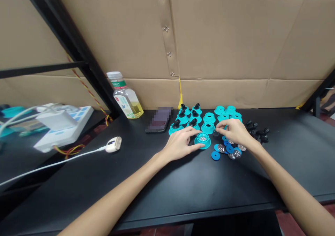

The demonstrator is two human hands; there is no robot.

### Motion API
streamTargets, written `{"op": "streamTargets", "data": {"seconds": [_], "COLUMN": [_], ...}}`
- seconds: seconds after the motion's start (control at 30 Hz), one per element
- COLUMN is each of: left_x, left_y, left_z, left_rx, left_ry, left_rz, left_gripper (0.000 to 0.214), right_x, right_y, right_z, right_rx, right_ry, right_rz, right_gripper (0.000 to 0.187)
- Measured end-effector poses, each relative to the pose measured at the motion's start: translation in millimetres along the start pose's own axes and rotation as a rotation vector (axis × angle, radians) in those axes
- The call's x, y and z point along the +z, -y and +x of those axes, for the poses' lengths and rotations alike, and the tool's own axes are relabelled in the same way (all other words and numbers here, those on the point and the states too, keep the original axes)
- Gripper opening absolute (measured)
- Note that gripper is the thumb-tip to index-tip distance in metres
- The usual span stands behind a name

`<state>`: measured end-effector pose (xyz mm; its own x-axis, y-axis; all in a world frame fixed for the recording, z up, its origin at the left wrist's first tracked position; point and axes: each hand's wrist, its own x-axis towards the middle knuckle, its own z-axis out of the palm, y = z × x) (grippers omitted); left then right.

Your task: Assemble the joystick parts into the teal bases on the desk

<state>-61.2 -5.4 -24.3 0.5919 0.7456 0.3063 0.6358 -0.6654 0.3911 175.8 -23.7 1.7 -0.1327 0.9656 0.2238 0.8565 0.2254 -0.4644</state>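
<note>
My left hand (pixel 180 144) has its fingertips on the rim of a teal flanged plastic base (pixel 202 146), which has a metal disc (pixel 202 138) showing in its middle. My right hand (pixel 234 131) is curled just to the right, its fingertips close to a small dark part (pixel 216 133). Whether that part is held is hidden. Below that hand lies a loose heap of blue discs (pixel 215 155) and metal discs (pixel 236 153). Several teal bases with black knobs (pixel 183 116) stand behind my left hand, and several knobless teal bases (pixel 219 110) stand behind my right.
Loose black knobs (pixel 256 131) lie right of the heap on the black table (pixel 157 194). A bottle of yellow liquid (pixel 125 96) and a phone (pixel 158 120) stand at the back left. A power strip (pixel 64 127) and white cable (pixel 52 167) lie farther left, before a cardboard wall (pixel 222 37).
</note>
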Motion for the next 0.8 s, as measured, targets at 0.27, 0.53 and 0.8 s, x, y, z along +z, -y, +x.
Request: {"op": "streamTargets", "data": {"seconds": [0.27,0.53,0.8], "left_x": [0.4,0.4,0.4], "left_y": [1.0,1.1,0.7], "left_z": [1.2,1.3,1.4], "left_rx": [0.011,-0.006,0.007], "left_ry": [0.002,0.015,0.008], "left_rz": [0.006,-0.003,0.004], "left_gripper": [0.050,0.049,0.050], "right_x": [-21.5,-32.7,-24.3], "right_y": [-7.0,-17.9,-16.9], "right_z": [-3.6,-7.5,-6.5], "right_rx": [-0.007,0.026,-0.062], "right_ry": [0.060,0.337,0.319], "right_rz": [-0.189,-0.188,-0.134], "right_gripper": [0.013,0.021,0.019]}}
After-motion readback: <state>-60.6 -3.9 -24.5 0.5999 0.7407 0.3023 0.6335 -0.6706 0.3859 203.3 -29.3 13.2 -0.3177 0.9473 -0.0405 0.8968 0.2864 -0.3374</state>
